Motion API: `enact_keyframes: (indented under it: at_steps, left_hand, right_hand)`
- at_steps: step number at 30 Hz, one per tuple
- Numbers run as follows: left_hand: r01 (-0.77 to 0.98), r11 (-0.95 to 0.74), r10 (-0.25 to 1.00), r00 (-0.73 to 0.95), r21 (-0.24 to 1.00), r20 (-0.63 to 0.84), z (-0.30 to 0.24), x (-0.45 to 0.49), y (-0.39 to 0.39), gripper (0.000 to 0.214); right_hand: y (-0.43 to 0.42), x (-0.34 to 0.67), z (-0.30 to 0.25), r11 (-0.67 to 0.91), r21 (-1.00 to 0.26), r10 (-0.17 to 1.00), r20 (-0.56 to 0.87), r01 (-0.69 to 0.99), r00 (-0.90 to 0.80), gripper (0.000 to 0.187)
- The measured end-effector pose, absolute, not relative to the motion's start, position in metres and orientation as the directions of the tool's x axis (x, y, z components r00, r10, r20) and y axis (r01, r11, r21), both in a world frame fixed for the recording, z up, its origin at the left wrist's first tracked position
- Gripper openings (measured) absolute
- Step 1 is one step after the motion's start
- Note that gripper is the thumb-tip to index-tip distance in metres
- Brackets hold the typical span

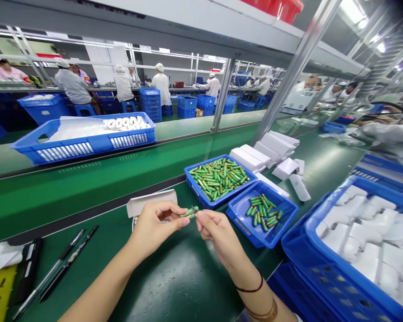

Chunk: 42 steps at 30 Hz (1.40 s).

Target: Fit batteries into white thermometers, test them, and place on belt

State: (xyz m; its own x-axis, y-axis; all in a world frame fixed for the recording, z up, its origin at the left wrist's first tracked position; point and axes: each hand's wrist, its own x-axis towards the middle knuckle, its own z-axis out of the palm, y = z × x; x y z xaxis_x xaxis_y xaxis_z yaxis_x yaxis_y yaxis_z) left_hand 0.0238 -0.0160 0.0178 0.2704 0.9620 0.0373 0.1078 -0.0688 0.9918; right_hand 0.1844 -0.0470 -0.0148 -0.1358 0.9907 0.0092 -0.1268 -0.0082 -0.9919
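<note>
My left hand (pixel 156 223) is closed, pinching a green battery (pixel 189 212), perhaps two side by side, between thumb and fingertips. My right hand (pixel 218 232) meets it from the right, thumb and forefinger pressed together at the battery's end. A small dark sliver shows at those fingertips, too small to name. Behind my left hand an open white box (pixel 152 200) stands with its flap up, its contents mostly hidden. Just beyond both hands sits a blue tray (pixel 206 202) heaped with green batteries. A second blue tray (pixel 267 241), right of my right hand, holds a smaller pile.
White boxes (pixel 250 157) are stacked behind the trays. A large blue crate (pixel 309 250) of white plastic parts stands at the right. Two pens (pixel 69 264) lie on the left. Across the green belt (pixel 70 179) rests a blue basket (pixel 100 145). Several people work in the background.
</note>
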Motion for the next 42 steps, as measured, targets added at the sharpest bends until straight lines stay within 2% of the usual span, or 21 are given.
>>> enact_keyframes:
  at_steps: [1,3,5,6,8,10,12,14,17,21,24,25,27,29,31,32,34,36,42]
  left_hand:
    - [0.145,-0.098,0.962,0.268,0.985,0.056,0.020,0.023,-0.017,0.015]
    - [0.218,-0.157,0.955,0.283,0.963,0.092,0.022,0.020,-0.018,0.013]
    - [0.301,-0.201,0.944,0.312,0.932,0.103,0.022,0.018,-0.020,0.012]
    - [0.330,-0.219,0.942,0.317,0.918,0.111,0.021,0.017,-0.020,0.013]
    - [0.347,-0.258,0.946,0.279,0.901,0.164,0.017,0.017,-0.021,0.022]
    - [0.345,-0.336,0.936,0.228,0.876,0.270,0.014,0.020,-0.023,0.027]
    - [0.339,-0.458,0.886,0.244,0.822,0.393,0.011,0.024,-0.025,0.018]
    - [0.328,-0.549,0.832,0.306,0.769,0.463,0.011,0.027,-0.027,0.012]
    - [0.298,-0.505,0.836,0.401,0.810,0.375,0.015,0.025,-0.026,0.016]
    - [0.213,-0.244,0.877,0.466,0.946,0.122,0.026,0.017,-0.017,0.014]
    - [0.201,-0.201,0.937,0.326,0.959,0.128,0.029,0.008,-0.008,0.012]
    - [0.237,-0.219,0.953,0.258,0.947,0.156,0.029,0.006,-0.006,0.015]
    - [0.344,-0.253,0.964,0.168,0.904,0.205,0.024,0.001,0.000,0.020]
    - [0.473,-0.279,0.960,0.167,0.836,0.226,0.017,-0.003,0.004,0.018]
    - [0.604,-0.316,0.948,0.217,0.732,0.231,0.007,-0.004,0.009,0.008]
    - [0.665,-0.337,0.941,0.245,0.667,0.231,0.002,-0.003,0.011,0.004]
    - [0.747,-0.365,0.931,0.290,0.556,0.222,-0.007,-0.001,0.014,0.005]
    - [0.779,-0.380,0.925,0.316,0.498,0.212,-0.015,0.002,0.016,0.009]
    - [0.787,-0.474,0.880,0.422,0.395,0.216,-0.029,0.010,0.016,0.017]
  right_hand:
    - [-0.048,0.186,-0.014,0.046,-0.997,0.996,0.050,-0.055,-0.078,0.044]
    - [-0.050,0.190,-0.011,0.201,-0.962,0.971,0.221,0.183,0.097,0.041]
    - [-0.050,0.194,-0.008,0.293,-0.861,0.870,0.420,0.417,0.257,0.035]
    - [-0.049,0.195,-0.006,0.305,-0.830,0.829,0.473,0.467,0.299,0.034]
    - [-0.045,0.194,-0.004,0.321,-0.867,0.848,0.442,0.382,0.291,0.032]
    - [-0.042,0.191,-0.004,0.286,-0.953,0.941,0.300,0.104,0.158,0.030]
    - [-0.038,0.186,-0.005,0.187,-0.968,0.982,0.189,-0.166,0.007,0.033]
    - [-0.036,0.184,-0.008,0.105,-0.948,0.990,0.128,-0.299,-0.059,0.040]
    - [-0.036,0.187,-0.011,0.036,-0.939,0.993,0.072,-0.342,-0.091,0.041]
    - [-0.041,0.192,-0.008,-0.064,-0.948,0.980,-0.001,-0.312,-0.199,0.039]
    - [-0.045,0.194,-0.003,-0.068,-0.985,0.965,-0.025,-0.156,-0.260,0.040]
    - [-0.046,0.195,-0.002,-0.014,-0.998,0.974,0.002,-0.068,-0.227,0.039]
    - [-0.044,0.204,-0.001,0.150,-0.969,0.989,0.144,0.199,-0.045,0.035]
    - [-0.038,0.221,-0.003,0.238,-0.808,0.902,0.389,0.539,0.184,0.031]
    - [-0.031,0.245,-0.008,0.179,-0.603,0.746,0.598,0.777,0.292,0.027]
    - [-0.027,0.257,-0.010,0.134,-0.527,0.695,0.653,0.839,0.299,0.025]
    - [-0.021,0.277,-0.016,0.063,-0.430,0.676,0.682,0.900,0.279,0.021]
    - [-0.018,0.288,-0.021,0.030,-0.388,0.703,0.663,0.921,0.257,0.019]
    - [-0.022,0.273,-0.026,0.133,-0.455,0.736,0.640,0.880,0.220,0.015]
